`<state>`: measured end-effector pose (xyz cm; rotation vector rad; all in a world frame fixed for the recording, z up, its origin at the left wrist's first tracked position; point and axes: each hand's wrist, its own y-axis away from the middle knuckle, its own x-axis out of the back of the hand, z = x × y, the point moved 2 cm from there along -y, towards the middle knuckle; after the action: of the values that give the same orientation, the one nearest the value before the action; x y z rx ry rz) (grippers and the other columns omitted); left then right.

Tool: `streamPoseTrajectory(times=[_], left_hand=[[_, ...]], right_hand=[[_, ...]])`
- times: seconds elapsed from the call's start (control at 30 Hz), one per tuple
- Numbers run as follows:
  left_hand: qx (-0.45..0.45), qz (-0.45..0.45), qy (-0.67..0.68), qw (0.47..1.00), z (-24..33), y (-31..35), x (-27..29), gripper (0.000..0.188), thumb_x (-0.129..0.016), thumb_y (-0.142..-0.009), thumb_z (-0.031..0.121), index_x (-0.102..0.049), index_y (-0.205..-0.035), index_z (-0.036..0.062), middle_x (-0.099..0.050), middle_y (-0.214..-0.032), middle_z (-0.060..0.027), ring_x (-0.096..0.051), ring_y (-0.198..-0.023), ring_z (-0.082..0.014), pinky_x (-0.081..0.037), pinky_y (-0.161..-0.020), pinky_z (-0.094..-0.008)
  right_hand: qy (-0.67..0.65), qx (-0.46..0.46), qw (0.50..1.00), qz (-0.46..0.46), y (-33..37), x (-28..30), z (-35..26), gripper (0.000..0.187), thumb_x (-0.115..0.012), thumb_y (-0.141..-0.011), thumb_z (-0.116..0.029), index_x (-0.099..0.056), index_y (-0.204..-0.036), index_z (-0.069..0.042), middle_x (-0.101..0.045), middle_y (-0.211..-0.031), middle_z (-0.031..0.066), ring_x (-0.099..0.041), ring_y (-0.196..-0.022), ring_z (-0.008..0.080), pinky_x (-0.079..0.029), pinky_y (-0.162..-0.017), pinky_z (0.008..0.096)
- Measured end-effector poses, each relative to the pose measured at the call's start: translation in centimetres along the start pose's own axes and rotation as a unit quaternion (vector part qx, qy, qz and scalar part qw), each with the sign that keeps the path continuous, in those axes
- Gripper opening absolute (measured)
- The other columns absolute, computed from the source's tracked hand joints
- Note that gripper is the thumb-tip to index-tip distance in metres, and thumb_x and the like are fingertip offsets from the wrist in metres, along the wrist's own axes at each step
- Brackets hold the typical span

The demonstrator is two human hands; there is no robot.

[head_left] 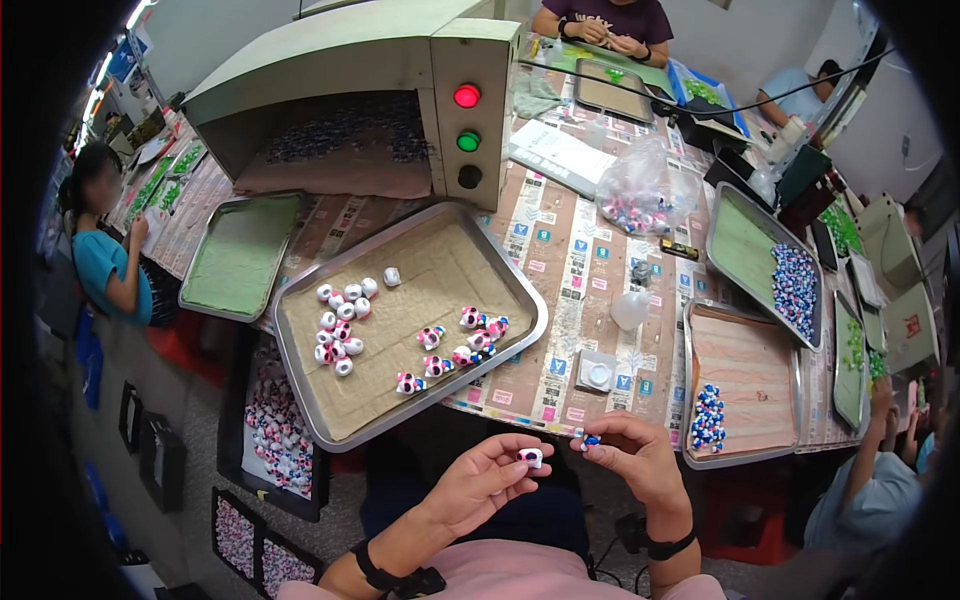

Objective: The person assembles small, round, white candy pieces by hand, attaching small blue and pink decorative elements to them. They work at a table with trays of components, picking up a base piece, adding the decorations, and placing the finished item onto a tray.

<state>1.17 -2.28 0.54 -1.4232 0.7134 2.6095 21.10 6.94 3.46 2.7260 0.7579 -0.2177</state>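
Note:
Over the table's near edge, my left hand [480, 486] pinches a small white figure head [530, 458] with black and pink markings. My right hand [642, 465], just to its right, holds a tiny blue-and-white piece [591, 441] between thumb and fingertips. The two pieces are apart. Beyond my left hand lies a large metal tray [440, 255] lined with brown sheet. White heads [347, 307] are grouped on its left side, and several small figures in white, pink, blue and black [437, 366] sit on its right side.
Right of my hands, a lined tray [750, 350] holds blue-and-white pieces [708, 420]; a green-lined tray [735, 220] overlaps its far end. A small white pot [596, 372] and a bag of parts [645, 195] stand mid-table. An oven [350, 60] rises behind. Below left is a filled crate [233, 425].

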Motion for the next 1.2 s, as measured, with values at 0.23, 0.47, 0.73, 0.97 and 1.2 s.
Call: streamPoseTrajectory(times=[0.23, 0.47, 0.73, 0.97, 1.2], left_hand=[[0.018, 0.016, 0.043, 0.999, -0.3, 0.0, 0.3, 0.034, -0.051, -0.096, 0.004, -0.049, -0.13, 0.0008, -0.056, -0.126, -0.0149, -0.061, -0.109, -0.0197, -0.056, -0.086, -0.0261], [0.0, 0.006, 0.068, 0.998, -1.0, 0.3, 0.9, 0.036, -0.053, -0.096, 0.008, -0.048, -0.132, 0.0013, -0.06, -0.115, -0.0121, -0.062, -0.101, -0.0175, -0.056, -0.081, -0.0248], [0.011, 0.017, 0.065, 0.998, -1.4, 0.2, 1.2, 0.031, -0.056, -0.094, 0.007, -0.052, -0.125, 0.0021, -0.061, -0.109, -0.0094, -0.063, -0.096, -0.0161, -0.055, -0.072, -0.024], [0.008, 0.052, 0.042, 0.998, -1.0, 0.5, 0.9, 0.033, -0.058, -0.093, 0.005, -0.053, -0.126, 0.0036, -0.06, -0.102, -0.0047, -0.057, -0.081, -0.0091, -0.044, -0.056, -0.0188], [0.017, 0.063, 0.019, 0.998, -0.7, 0.0, 0.9, 0.036, -0.06, -0.091, 0.002, -0.053, -0.126, 0.0029, -0.059, -0.097, -0.0024, -0.044, -0.064, -0.0047, -0.036, -0.048, -0.0177]], right_hand=[[0.025, 0.01, 0.999, 0.038, 0.0, 1.4, 0.2, 0.021, -0.072, -0.079, 0.003, -0.068, -0.099, 0.004, -0.063, -0.102, 0.0077, -0.063, -0.09, 0.014, -0.052, -0.083, 0.0256], [0.163, 0.077, 0.973, 0.142, -1.2, 2.2, -1.0, 0.016, -0.067, -0.083, 0.003, -0.069, -0.099, 0.003, -0.063, -0.1, 0.0073, -0.062, -0.084, 0.0119, -0.051, -0.071, 0.0224], [0.47, 0.24, 0.827, 0.193, -4.8, 1.7, -0.7, 0.016, -0.07, -0.075, 0.003, -0.069, -0.091, -0.002, -0.065, -0.085, 0.0105, -0.062, -0.078, 0.021, -0.049, -0.068, 0.0285], [0.523, 0.24, 0.8, 0.171, -5.6, 1.3, -0.9, 0.011, -0.068, -0.075, -0.001, -0.066, -0.086, -0.002, -0.063, -0.085, 0.0116, -0.059, -0.083, 0.0314, -0.046, -0.074, 0.0399], [0.452, 0.225, 0.848, 0.163, -3.9, 0.5, -1.4, 0.014, -0.07, -0.074, 0.001, -0.069, -0.088, -0.002, -0.066, -0.087, 0.0103, -0.062, -0.08, 0.0254, -0.049, -0.069, 0.0342]])
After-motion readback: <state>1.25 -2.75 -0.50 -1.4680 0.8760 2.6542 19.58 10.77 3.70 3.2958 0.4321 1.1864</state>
